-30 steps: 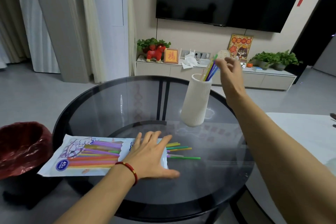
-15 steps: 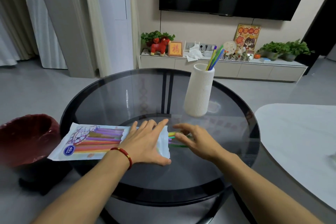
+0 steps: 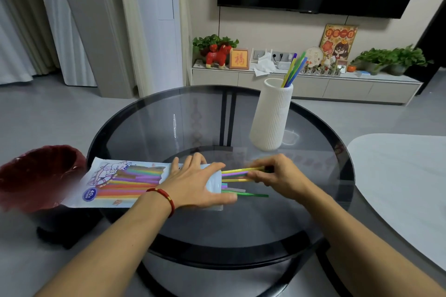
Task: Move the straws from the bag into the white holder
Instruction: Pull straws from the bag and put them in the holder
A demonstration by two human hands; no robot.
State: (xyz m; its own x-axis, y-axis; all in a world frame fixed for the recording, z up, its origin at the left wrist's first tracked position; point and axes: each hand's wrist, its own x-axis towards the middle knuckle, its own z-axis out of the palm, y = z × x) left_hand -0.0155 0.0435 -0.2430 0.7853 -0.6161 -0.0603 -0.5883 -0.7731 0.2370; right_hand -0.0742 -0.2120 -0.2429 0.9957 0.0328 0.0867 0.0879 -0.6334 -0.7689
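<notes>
A flat plastic bag of coloured straws (image 3: 120, 183) lies on the round dark glass table (image 3: 217, 116), its open end to the right. My left hand (image 3: 195, 184) rests flat on the bag near that opening, fingers spread. Several straws (image 3: 236, 171) stick out of the opening, and a green one (image 3: 253, 194) lies lowest. My right hand (image 3: 280, 175) pinches the ends of the upper yellow straws. The white ribbed holder (image 3: 272, 116) stands upright at the table's back right, with several straws (image 3: 293, 69) leaning in it.
A dark red bin (image 3: 36, 173) stands on the floor left of the table, beside the bag's far end. A white table top (image 3: 405, 183) lies to the right. Behind are a TV cabinet (image 3: 313, 84) with plants and ornaments.
My right hand came down from the holder to the table, reached the straws sticking out of the bag and closed its fingers on them. The left hand stayed on the bag.
</notes>
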